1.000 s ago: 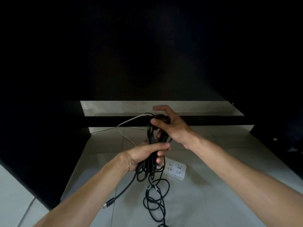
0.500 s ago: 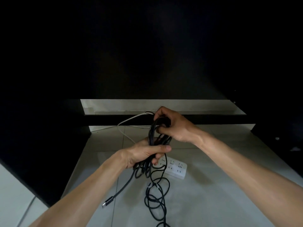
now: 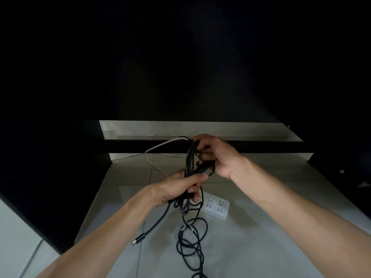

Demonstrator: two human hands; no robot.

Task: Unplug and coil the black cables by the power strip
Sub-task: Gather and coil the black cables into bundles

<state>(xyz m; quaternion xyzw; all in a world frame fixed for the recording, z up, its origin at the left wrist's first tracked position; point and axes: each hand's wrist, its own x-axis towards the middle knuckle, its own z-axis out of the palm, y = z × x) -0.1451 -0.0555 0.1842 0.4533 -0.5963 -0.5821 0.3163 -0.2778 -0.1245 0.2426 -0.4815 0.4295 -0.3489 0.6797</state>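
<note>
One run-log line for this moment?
stage: coiling | left hand: holds cables | right hand: holds cables | tail: loose on floor | power strip: sockets in view empty

Pale tiled floor (image 3: pixel 261 227) under dark furniture (image 3: pixel 180 57).

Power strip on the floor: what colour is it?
White rectangular plastic power strip, clearest in the head view.
</note>
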